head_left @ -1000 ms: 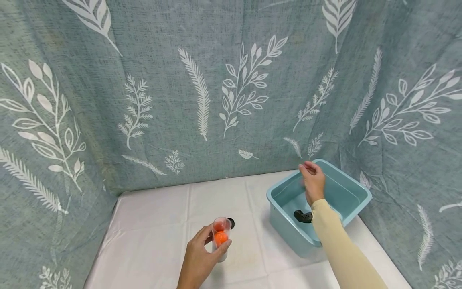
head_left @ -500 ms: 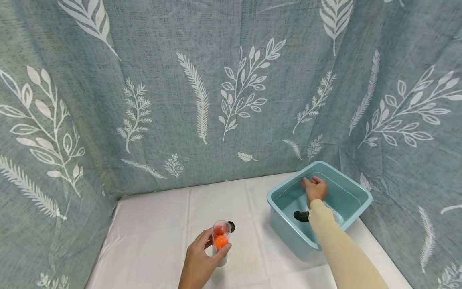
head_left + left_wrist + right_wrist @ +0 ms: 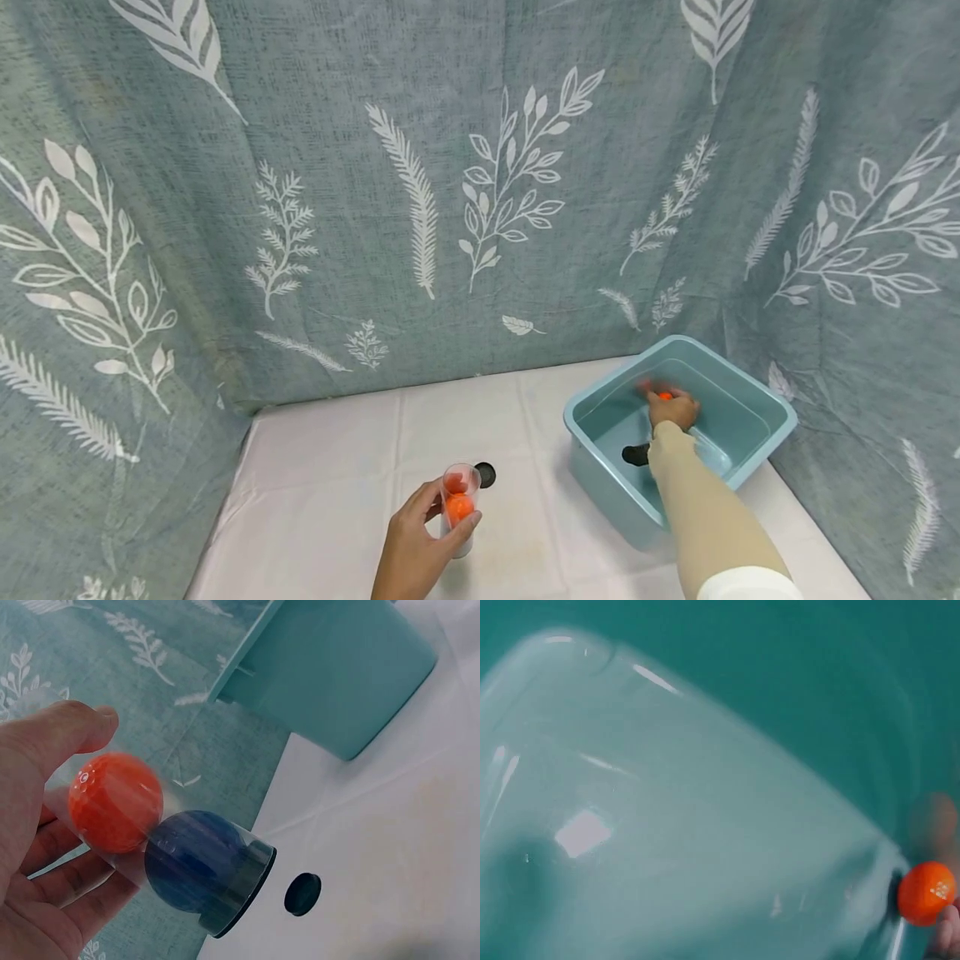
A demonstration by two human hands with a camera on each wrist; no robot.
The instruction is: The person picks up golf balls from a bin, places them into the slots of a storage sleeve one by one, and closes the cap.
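Note:
My left hand (image 3: 427, 533) grips a clear tube (image 3: 459, 540), held upright above the table. Inside it sit an orange golf ball (image 3: 116, 802) and, below, a dark blue ball (image 3: 196, 861). Thumb and fingers lie on opposite sides of the tube. Down in the blue-green basin (image 3: 611, 492), my right hand (image 3: 678, 410) holds another orange golf ball (image 3: 926, 893) by the inner wall. Only a bit of that hand's fingertips (image 3: 949, 930) shows in the right wrist view. Behind the tube, a small black round cap (image 3: 486, 475) lies on the white cloth.
A black curved object (image 3: 636, 454) lies in the basin, partly hidden by the right sleeve (image 3: 701, 517). The basin stands at the right of the table (image 3: 330, 483). Patterned grey-green curtains (image 3: 337, 233) hang along the back and both sides.
My right hand has gone down from above the basin to its inner wall, and an orange golf ball now shows at its fingers. The left hand and tube have hardly moved.

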